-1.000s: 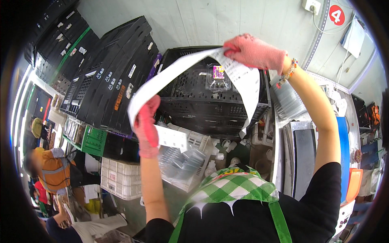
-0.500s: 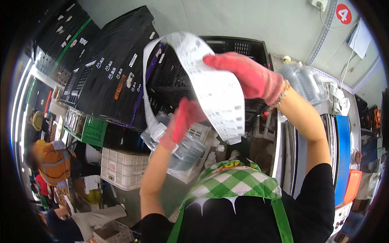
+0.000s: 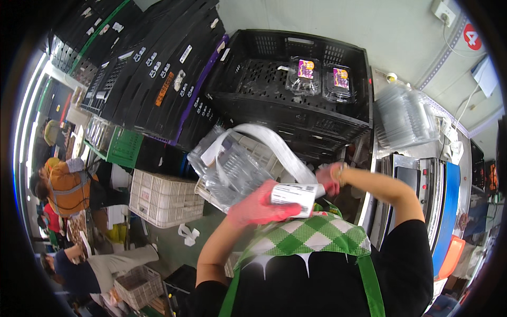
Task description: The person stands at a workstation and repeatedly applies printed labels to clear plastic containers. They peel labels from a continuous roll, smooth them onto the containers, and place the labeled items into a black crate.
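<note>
A long white strip of printed labels (image 3: 272, 138) arches in front of me, its far end hanging over a stack of clear plastic containers (image 3: 232, 171). My left hand (image 3: 264, 205), in a red glove, pinches a printed section of the strip just in front of my apron. To its right, my right hand (image 3: 330, 178), also red-gloved, is closed around the strip where the arch comes down; its fingers are partly blurred. Beyond both hands, two clear lidded packs (image 3: 303, 74) with purple and orange labels sit in a black crate (image 3: 296, 101).
Stacked black crates (image 3: 142, 79) rise at the left, above a green crate (image 3: 125, 147) and a white crate (image 3: 161, 203). At right stand more clear containers (image 3: 404, 119) and a bench-top machine (image 3: 409, 179) with red buttons. A paper scrap (image 3: 188, 234) lies on the floor. Other people are at far left.
Both hands have come down from in front of the black crate to near my apron, bringing the label strip with them. The two packs in the crate now show.
</note>
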Tool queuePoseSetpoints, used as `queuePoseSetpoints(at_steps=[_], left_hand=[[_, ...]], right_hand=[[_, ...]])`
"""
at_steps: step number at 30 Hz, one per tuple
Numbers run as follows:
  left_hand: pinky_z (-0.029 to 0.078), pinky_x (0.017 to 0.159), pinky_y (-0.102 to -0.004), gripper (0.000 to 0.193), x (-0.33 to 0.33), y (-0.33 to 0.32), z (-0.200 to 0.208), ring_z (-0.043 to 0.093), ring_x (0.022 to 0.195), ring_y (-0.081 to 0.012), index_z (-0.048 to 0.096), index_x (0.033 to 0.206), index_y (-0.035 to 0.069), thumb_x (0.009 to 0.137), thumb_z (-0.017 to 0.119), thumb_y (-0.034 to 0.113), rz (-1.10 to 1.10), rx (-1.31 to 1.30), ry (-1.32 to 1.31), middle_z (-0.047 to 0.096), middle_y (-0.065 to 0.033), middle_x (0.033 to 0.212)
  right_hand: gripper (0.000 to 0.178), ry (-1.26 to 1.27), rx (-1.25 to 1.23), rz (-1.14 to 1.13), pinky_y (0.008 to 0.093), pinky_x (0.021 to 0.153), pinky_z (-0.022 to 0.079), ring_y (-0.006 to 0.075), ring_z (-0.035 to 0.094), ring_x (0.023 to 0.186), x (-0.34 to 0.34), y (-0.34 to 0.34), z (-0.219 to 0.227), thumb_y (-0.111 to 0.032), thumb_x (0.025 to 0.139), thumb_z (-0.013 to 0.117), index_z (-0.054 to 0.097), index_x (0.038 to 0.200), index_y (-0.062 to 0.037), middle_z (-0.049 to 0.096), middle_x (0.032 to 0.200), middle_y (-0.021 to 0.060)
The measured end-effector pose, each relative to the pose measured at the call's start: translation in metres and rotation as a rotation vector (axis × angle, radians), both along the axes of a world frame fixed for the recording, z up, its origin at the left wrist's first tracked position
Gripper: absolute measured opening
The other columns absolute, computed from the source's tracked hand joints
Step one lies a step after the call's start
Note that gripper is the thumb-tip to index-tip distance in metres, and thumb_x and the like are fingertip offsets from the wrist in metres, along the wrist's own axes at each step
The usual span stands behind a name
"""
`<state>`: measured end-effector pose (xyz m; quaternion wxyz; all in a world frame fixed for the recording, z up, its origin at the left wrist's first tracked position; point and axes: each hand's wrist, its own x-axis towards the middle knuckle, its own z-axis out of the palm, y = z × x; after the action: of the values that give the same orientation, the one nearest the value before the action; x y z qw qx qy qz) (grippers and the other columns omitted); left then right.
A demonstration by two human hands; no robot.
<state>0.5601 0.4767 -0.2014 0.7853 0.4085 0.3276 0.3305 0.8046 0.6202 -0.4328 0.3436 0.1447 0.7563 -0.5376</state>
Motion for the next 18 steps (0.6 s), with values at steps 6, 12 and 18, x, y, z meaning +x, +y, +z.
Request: queuePoseSetpoints(at_steps=[6,12,18], left_hand=[[0.047,0.083,-0.0318,0.039,0.011,0.025,-0.018,0.059,0.094,-0.0189,0.049,0.113,-0.003,0.077,0.062,0.007,0.282,-0.181,0.062,0.062,-0.0119,0.099],[0.049,0.068,-0.0272,0.019,0.010,0.077,-0.045,0.061,0.076,-0.0152,0.058,0.094,-0.001,0.084,0.054,0.014,0.556,-0.159,-0.153,0.062,-0.0080,0.084],[0.049,0.066,-0.0282,0.035,0.001,0.115,-0.069,0.060,0.072,-0.0186,0.057,0.090,-0.001,0.088,0.042,0.030,0.433,-0.259,-0.322,0.062,-0.0099,0.082]], right_hand=[[0.012,-0.376,0.309,-0.259,0.0333,0.045,0.046,0.0176,0.061,0.054,0.013,-0.049,-0.028,-0.018,0.069,0.062,0.061,0.074,-0.0067,0.061,0.060,0.0079],[0.020,0.770,0.072,-1.490,0.0329,0.074,0.046,0.0182,0.058,0.084,-0.031,0.001,0.084,-0.017,0.084,0.053,0.053,0.095,-0.0013,0.060,0.088,0.0059],[0.031,0.445,-0.641,-0.933,0.0240,0.082,0.043,0.0065,0.052,0.091,-0.046,-0.048,0.139,-0.011,0.081,0.061,0.054,0.111,-0.0030,0.059,0.102,0.0016]])
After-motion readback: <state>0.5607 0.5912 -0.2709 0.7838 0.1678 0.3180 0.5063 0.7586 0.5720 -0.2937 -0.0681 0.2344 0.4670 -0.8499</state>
